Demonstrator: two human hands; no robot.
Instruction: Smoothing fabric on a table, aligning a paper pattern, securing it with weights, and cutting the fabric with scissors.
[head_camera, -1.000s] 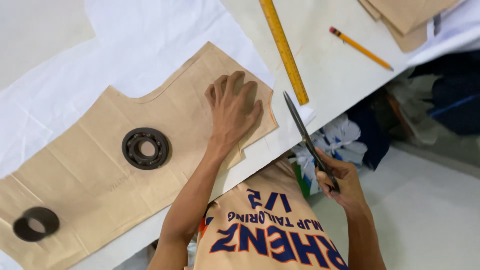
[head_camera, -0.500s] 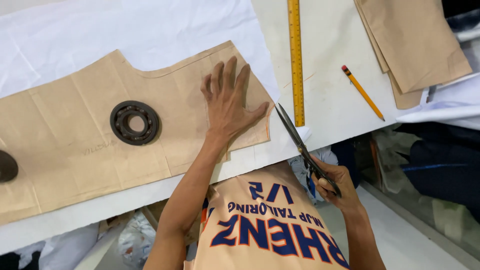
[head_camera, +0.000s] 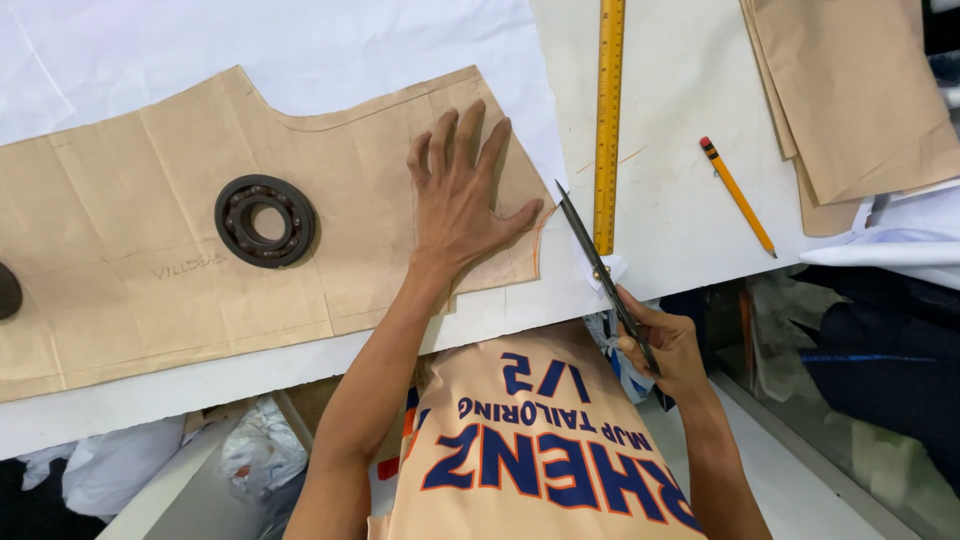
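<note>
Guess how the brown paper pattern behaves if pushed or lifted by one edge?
Probably floppy and light: the brown paper pattern is thin and creased. It likely slides on the white cloth, since a metal bearing ring and the left hand press it flat.

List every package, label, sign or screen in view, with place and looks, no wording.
Printed lettering on the tan shirt: bottom centre, dark blue block letters edged orange.
Faint pencilled note on the brown paper pattern: left of centre, below the black bearing ring.
No packages, signs or screens.
</note>
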